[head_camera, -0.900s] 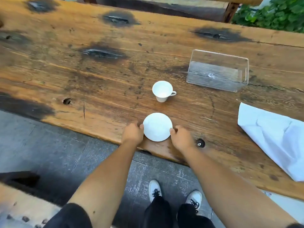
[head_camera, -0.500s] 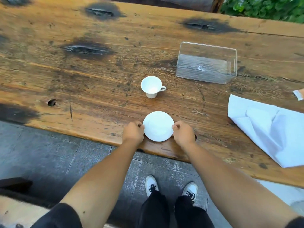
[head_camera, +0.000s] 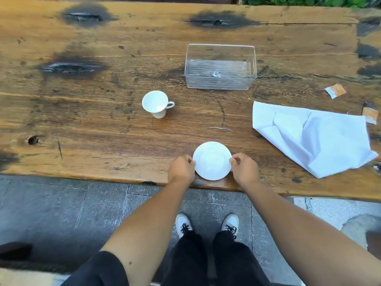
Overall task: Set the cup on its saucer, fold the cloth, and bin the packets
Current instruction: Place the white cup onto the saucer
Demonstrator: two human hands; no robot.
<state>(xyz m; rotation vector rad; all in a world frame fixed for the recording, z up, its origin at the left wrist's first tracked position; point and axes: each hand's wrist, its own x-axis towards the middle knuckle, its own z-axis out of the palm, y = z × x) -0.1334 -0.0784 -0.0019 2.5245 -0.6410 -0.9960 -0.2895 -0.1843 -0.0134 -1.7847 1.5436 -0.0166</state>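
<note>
Saucer (head_camera: 212,161) — a plain white disc, lying flat near the front edge of the wooden desk (head_camera: 103,124) and gripped at its rim from both sides. The left hand (head_camera: 181,169) pinches the left rim with curled fingers; the right hand (head_camera: 244,169) pinches the right rim in the same way, so both hands are clenched on the saucer. Nothing rests on it.

Cup (head_camera: 157,103) — white, upright on the bare wood, well apart from the saucer, farther back and to the left, with its handle pointing right. Its inside looks empty. The stretch of wood between cup and saucer carries no object.

Clear plastic box (head_camera: 220,68) — rectangular, open at the top, standing behind the cup and to its right. Its ribbed floor shows only a small whitish mark; whether that is an object or a reflection cannot be told.

Cloth (head_camera: 313,139) — white, lying rumpled and partly doubled over at the right of the desk, near the saucer but not touching it.

Two orange packets lie at the far right: upper packet (head_camera: 335,90) on the wood behind the cloth, lower packet (head_camera: 370,115) just beside the cloth's far corner, close to the picture's edge.

Dark scorch-like patches and knot holes mark the wood. Below the front edge are grey paving, dark trousers and white shoes.
</note>
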